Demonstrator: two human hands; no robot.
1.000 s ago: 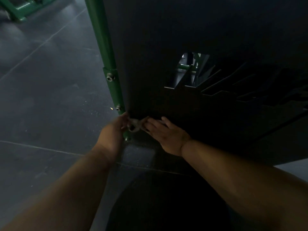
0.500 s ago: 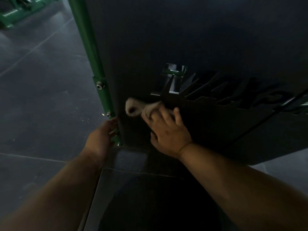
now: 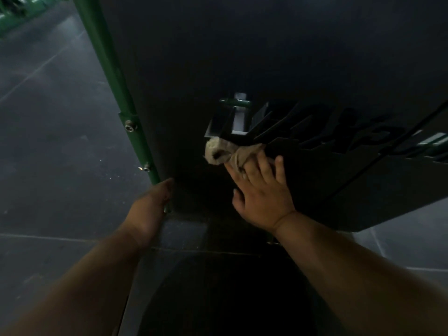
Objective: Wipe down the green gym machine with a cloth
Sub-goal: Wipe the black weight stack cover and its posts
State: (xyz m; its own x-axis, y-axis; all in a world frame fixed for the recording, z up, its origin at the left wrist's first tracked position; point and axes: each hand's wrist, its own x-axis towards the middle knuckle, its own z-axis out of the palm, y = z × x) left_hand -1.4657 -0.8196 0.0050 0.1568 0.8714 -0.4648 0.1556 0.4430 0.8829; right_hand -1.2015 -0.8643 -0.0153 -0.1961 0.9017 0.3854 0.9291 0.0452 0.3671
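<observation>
The gym machine has a green upright post [image 3: 114, 76] with bolts and a large black cover panel [image 3: 242, 57] with cut-out lettering. My right hand [image 3: 260, 190] presses a bunched beige cloth [image 3: 224, 152] against the panel, just below the cut-out; its fingers lie fairly straight over the cloth. My left hand [image 3: 152, 202] wraps round the bottom of the green post, near its foot.
Dark grey floor tiles [image 3: 48, 141] spread to the left and below. More green machine frames [image 3: 14, 13] stand at the far top left. A thin black cable [image 3: 388, 151] runs diagonally across the panel's right side.
My right hand has carried the cloth up from the post's foot to the panel below the cut-out. My left hand has stayed low on the post.
</observation>
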